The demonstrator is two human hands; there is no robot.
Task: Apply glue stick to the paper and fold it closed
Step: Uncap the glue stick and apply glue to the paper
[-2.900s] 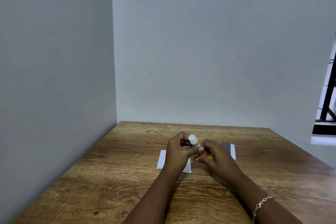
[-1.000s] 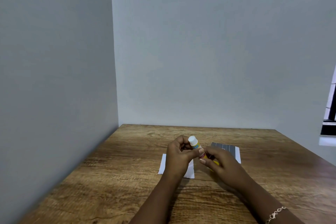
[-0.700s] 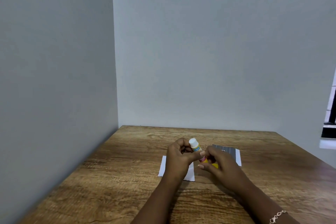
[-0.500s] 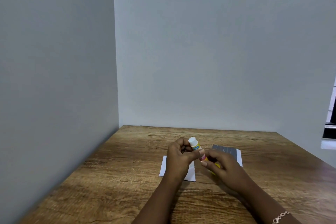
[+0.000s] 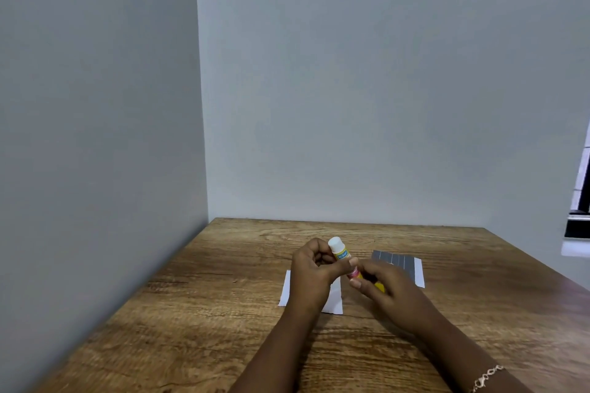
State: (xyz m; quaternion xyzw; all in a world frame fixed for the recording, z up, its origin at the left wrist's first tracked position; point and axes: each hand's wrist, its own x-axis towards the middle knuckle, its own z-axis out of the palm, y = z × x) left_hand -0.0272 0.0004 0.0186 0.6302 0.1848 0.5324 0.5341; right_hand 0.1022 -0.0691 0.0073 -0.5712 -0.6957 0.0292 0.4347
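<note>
A glue stick [image 5: 340, 251] with a white cap and a yellow, blue and pink label is held tilted above the table, cap end up and to the left. My left hand [image 5: 314, 271] grips its upper part, thumb across the label. My right hand [image 5: 388, 289] holds the lower yellow end between fingers and thumb. Under both hands lies a white paper [image 5: 285, 292] flat on the wooden table [image 5: 198, 306]. The paper's right part [image 5: 400, 262] shows a grey striped patch with a white margin. Most of the sheet's middle is hidden by my hands.
Grey walls close the table on the left [image 5: 95, 137] and at the back [image 5: 367, 89]. A dark window frame [image 5: 579, 226] sits at the far right edge. Bare wood extends in front of and around the paper.
Both hands have kept hold of the glue stick over the paper. My right hand has shifted slightly along the lower end; the stick has barely moved.
</note>
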